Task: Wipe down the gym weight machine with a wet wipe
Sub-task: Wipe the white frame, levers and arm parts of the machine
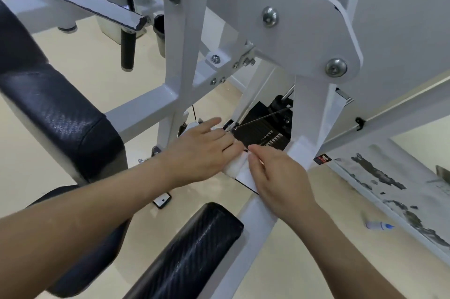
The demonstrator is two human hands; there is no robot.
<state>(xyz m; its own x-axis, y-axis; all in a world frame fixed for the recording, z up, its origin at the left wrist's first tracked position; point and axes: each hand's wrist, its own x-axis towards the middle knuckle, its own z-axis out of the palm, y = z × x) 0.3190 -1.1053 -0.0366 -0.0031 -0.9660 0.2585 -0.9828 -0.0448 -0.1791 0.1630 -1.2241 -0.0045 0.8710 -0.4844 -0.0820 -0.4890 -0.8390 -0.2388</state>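
The white-painted weight machine frame fills the middle of the view, with its black weight stack low behind the posts. A bunched white wet wipe sits between my two hands, just in front of the stack, above a slanted white frame bar. My left hand lies over the wipe with fingers nearly straight and thumb spread out. My right hand touches the same wipe from the right, pinching its edge between thumb and forefinger. Most of the wipe is hidden under my hands.
Black padded seat parts lie at left and at bottom centre. A black-gripped handle hangs at upper left. A chipped white beam runs along the right, and a small white-and-blue bottle lies on the beige floor.
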